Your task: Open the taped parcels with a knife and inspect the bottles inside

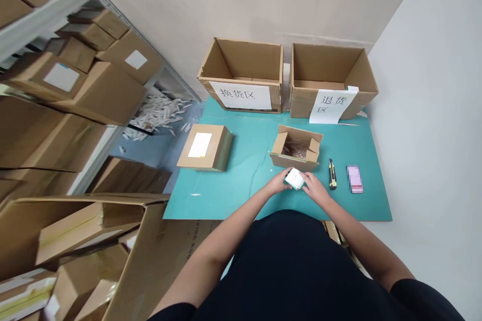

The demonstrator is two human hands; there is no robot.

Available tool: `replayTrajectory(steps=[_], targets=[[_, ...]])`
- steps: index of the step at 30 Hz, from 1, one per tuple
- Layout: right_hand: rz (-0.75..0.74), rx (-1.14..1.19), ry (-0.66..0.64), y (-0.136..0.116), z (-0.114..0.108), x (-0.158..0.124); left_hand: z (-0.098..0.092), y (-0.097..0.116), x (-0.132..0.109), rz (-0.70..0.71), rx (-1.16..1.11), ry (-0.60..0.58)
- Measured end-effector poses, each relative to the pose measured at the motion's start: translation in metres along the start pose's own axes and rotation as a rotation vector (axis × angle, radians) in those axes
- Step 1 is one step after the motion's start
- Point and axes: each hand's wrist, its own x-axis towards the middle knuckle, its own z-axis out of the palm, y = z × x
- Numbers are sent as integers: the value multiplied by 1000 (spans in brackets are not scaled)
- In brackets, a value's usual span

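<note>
A small white box with green edges (294, 179) is held between my two hands, over the front of the green table. My left hand (279, 182) is closed on its left side. On the right side my right hand (314, 187) grips it with bent fingers. Faint writing shows on the white top face. Just beyond my hands stands an opened small cardboard box (294, 160), its flaps up and clear bubble wrap (296, 150) inside. To the right lies a yellow and black box cutter (332, 174).
Two large open cartons with paper signs, one left (241, 96) and one right (331, 105), stand along the table's back. A closed, labelled carton (205, 147) sits at left. A pixelated pink item (354, 179) lies at right. Shelves of boxes and a big filled carton (150, 246) flank the left.
</note>
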Motion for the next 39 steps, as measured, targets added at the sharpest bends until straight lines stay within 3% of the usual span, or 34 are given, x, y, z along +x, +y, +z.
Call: replayTrajectory(steps=[5, 8, 11, 16, 21, 25, 32, 39], targets=[[113, 51, 90, -17, 11, -3, 27, -7, -32, -6, -96, 182], [163, 93, 108, -30, 15, -6, 34, -6, -38, 15, -115, 249], [184, 113, 123, -37, 6, -4, 26, 1, -33, 46, -79, 209], [223, 258, 244, -43, -29, 22, 8, 20, -27, 82, 9, 76], [367, 539, 366, -49, -42, 53, 19, 37, -26, 42, -70, 177], [265, 458, 253, -50, -34, 49, 27, 44, -22, -75, -53, 301], [-52, 9, 5, -48, -31, 18, 22, 52, -20, -216, 34, 310], [-60, -117, -65, -51, -35, 20, 21, 56, -15, -296, 142, 253]])
